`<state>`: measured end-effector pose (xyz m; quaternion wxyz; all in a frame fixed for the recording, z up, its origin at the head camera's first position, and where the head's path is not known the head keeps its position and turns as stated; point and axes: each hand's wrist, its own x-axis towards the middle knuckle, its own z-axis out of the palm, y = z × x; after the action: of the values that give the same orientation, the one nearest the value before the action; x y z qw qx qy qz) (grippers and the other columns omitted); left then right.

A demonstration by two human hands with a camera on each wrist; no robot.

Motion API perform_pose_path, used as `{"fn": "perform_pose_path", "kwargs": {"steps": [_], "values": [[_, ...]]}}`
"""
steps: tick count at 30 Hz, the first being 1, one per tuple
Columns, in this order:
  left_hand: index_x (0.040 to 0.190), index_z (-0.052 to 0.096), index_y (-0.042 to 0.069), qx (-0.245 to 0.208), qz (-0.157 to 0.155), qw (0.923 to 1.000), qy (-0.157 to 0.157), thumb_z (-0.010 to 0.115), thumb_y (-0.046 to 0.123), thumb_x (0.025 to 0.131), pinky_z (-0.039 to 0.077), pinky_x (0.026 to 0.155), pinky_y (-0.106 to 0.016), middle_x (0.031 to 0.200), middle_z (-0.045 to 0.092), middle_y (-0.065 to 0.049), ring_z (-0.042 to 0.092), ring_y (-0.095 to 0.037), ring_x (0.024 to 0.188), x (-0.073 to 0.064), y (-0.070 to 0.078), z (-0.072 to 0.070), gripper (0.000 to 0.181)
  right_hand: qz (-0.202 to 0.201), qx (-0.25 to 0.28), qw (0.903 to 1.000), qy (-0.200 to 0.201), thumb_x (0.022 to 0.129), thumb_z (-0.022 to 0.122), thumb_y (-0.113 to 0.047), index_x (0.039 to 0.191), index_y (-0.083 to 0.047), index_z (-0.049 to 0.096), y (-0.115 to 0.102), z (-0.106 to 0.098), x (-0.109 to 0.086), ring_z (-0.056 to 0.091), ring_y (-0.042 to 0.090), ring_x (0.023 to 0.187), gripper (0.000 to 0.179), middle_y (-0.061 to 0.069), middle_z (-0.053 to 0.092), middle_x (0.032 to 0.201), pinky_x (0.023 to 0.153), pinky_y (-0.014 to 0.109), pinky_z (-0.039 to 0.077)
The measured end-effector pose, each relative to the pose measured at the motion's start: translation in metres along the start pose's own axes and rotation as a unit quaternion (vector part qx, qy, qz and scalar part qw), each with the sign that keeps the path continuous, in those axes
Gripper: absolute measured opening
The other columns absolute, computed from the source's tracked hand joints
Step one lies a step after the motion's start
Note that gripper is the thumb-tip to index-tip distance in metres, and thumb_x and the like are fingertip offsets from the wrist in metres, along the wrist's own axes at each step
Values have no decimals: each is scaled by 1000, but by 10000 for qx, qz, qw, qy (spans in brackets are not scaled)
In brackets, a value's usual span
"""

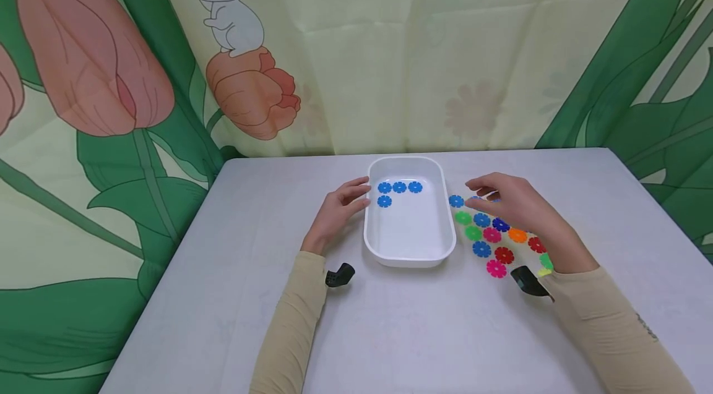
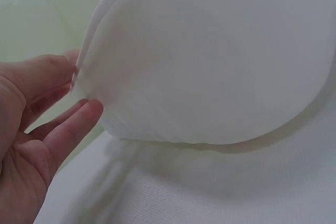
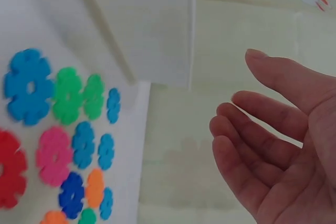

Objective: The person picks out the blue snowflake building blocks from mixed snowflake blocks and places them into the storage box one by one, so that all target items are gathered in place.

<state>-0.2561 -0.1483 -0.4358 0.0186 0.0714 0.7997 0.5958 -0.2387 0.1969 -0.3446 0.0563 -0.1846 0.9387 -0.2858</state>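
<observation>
A white tray [image 1: 410, 252] stands on the table and holds several blue flower-shaped plastic discs [image 1: 399, 187], three in a row with one below the leftmost. My left hand [image 1: 337, 211] is at the tray's left side, its loosely extended fingers touching the rim; the left wrist view shows fingertips [image 2: 93, 109] against the outer wall. To the right of the tray, my right hand [image 1: 515, 205] hovers over loose, multicoloured flower discs [image 1: 492, 235]. In the right wrist view its fingers [image 3: 257, 135] are relaxed and slightly bent, thumb apart, with nothing between them.
The loose discs are blue, green, pink, red and orange; some lie hidden under my right hand and wrist. A white cloth covers the table [image 1: 223, 295]. Behind it hangs a curtain [image 1: 390, 72] printed with tulips and a white animal.
</observation>
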Motion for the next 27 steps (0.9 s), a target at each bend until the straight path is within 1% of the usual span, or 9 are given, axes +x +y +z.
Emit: {"fn": "perform_pose_path", "kwargs": {"steps": [5, 7, 13, 17, 20, 27], "values": [[128, 66, 12, -8, -6, 10000, -3, 68, 23, 93, 41, 107, -37, 141, 50, 16, 45, -15, 133, 0, -1, 0, 37, 11, -141, 9997, -207, 86, 75, -23, 130, 2, 58, 12, 5, -17, 58, 39, 107, 53, 23, 60, 120, 77, 42, 59], [128, 66, 12, -14, 6, 10000, 2, 69, 24, 93, 42, 107, -37, 140, 50, 16, 46, -14, 132, 0, -2, 0, 37, -49, -194, 9995, -257, 86, 76, -22, 128, 4, 59, 16, 8, -22, 58, 39, 105, 52, 22, 61, 117, 75, 41, 59], [127, 66, 10, -79, 100, 9999, 21, 69, 22, 92, 42, 106, -36, 139, 52, 16, 48, -14, 131, 1, -2, 1, 37, -59, -337, 9987, -365, 84, 77, -22, 123, 4, 62, 24, 18, -35, 59, 36, 102, 50, 19, 64, 112, 73, 39, 59], [127, 66, 9, -74, 172, 9998, 8, 69, 20, 92, 43, 106, -35, 139, 52, 15, 48, -14, 130, 1, -2, 1, 36, 40, -348, 9981, -503, 82, 79, -24, 121, 5, 63, 27, 22, -40, 60, 34, 98, 51, 16, 65, 107, 68, 34, 59], [126, 67, 10, -60, 202, 9998, 5, 69, 20, 93, 42, 106, -34, 139, 52, 15, 48, -14, 130, 1, -3, 1, 35, 82, -335, 9975, -620, 82, 79, -24, 119, 5, 64, 29, 24, -42, 60, 31, 96, 49, 13, 66, 103, 66, 32, 59], [127, 66, 9, -39, 160, 9999, 18, 68, 20, 93, 42, 106, -35, 140, 51, 15, 47, -15, 131, 0, -2, 0, 36, 42, -310, 9977, -604, 81, 79, -22, 117, 5, 65, 31, 26, -42, 60, 30, 94, 47, 12, 66, 101, 66, 33, 58]]}}
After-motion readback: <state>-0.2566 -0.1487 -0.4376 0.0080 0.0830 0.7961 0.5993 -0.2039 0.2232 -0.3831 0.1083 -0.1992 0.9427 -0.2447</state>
